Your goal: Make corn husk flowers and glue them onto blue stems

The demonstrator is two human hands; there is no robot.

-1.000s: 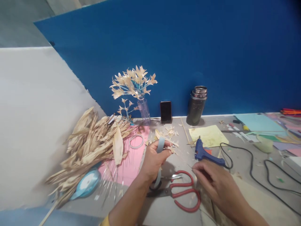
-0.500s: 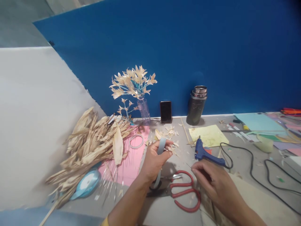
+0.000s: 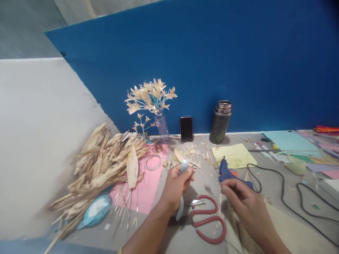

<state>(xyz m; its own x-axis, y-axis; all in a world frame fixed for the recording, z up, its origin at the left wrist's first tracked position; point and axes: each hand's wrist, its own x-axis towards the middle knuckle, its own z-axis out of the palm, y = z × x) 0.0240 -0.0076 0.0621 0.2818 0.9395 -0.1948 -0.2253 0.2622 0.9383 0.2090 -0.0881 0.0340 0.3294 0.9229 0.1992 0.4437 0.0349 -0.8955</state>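
My left hand (image 3: 174,185) is closed round a strip of light blue ribbon (image 3: 183,166), which sticks up above the fingers and hangs down below the wrist. My right hand (image 3: 239,195) is raised just off the table, its fingers pinched on a thin wooden stick (image 3: 219,206) that points down toward the table. Red-handled scissors (image 3: 209,220) lie between the two hands. A blue glue gun (image 3: 226,173) rests just beyond my right hand.
A pile of dried corn husks (image 3: 103,169) and a blue ribbon spool (image 3: 95,210) lie at left beside pink paper (image 3: 143,190). Against the blue board stand a vase of husk flowers (image 3: 152,98), a phone (image 3: 186,128) and a dark tumbler (image 3: 219,121). Black cables (image 3: 286,197) and coloured papers (image 3: 291,141) lie at right.
My right hand has lifted from lying on the table and now pinches the thin stick. My left hand has drawn slightly nearer with the ribbon. The view has tilted a little.
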